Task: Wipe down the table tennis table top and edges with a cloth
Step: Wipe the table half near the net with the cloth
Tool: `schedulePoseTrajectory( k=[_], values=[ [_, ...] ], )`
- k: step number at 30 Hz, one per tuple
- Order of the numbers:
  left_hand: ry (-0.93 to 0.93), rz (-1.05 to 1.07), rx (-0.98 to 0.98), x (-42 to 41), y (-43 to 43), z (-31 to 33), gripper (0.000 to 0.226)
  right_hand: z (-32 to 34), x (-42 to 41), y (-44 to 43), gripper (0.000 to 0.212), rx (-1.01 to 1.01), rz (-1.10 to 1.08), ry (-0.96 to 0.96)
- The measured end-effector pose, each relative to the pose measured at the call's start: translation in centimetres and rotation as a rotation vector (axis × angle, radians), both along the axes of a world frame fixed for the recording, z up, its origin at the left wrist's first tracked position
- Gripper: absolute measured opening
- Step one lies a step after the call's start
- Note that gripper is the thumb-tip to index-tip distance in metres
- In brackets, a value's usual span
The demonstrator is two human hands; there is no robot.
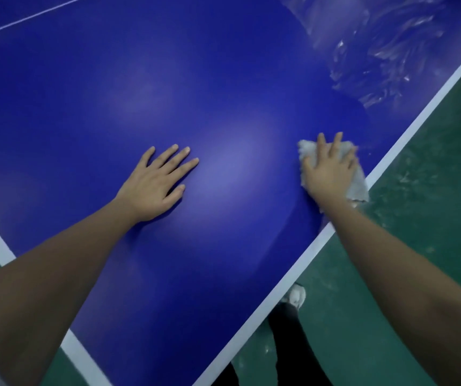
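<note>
The blue table tennis table fills most of the view, with a white line along its right edge and its near end. My right hand presses flat on a whitish cloth at the right edge of the table; the cloth sticks out past my fingers and hangs slightly over the white line. My left hand rests palm down on the bare blue top, fingers spread, holding nothing.
Wet, glossy streaks cover the far right part of the top. A green floor with pale scuffs lies beyond the right edge. My dark trouser leg and a white shoe show below the table corner.
</note>
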State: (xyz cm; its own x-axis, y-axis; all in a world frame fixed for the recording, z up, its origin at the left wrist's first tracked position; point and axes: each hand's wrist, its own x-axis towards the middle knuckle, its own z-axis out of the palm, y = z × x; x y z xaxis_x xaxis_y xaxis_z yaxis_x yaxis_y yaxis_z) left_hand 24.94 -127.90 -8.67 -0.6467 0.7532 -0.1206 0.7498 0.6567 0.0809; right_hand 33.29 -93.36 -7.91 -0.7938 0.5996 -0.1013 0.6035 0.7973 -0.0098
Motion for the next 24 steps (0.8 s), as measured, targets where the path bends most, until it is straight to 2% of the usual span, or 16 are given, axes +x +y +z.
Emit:
schedulePoseTrajectory(
  k=[4,7,11,14,17,21,24],
  values=[
    [0.005,0.004,-0.016,0.0,-0.1,0.0,0.058,-0.1,4.0,-9.7,0.071,-0.091,0.508,0.083],
    [-0.009,0.016,-0.017,0.1,0.0,0.1,0.057,-0.2,7.6,-14.6,0.078,-0.159,0.864,0.048],
    [-0.036,0.043,0.008,0.1,0.0,0.3,0.057,-0.1,6.9,-11.5,0.08,-0.234,1.027,0.074],
    [-0.045,0.136,0.022,0.9,0.8,0.4,0.057,-0.1,4.6,-4.5,0.075,-0.271,0.952,0.126],
    [-0.033,0.409,0.089,2.0,4.5,0.7,0.06,0.3,1.1,4.7,0.074,-0.252,0.745,0.105],
    [0.036,0.686,0.131,1.1,13.9,1.4,0.059,0.5,-3.9,16.7,0.085,-0.181,0.476,0.096],
    [0.01,0.803,0.141,-0.8,21.3,1.2,0.054,1.0,-5.7,20.4,0.086,-0.167,0.313,0.14]
  ],
)
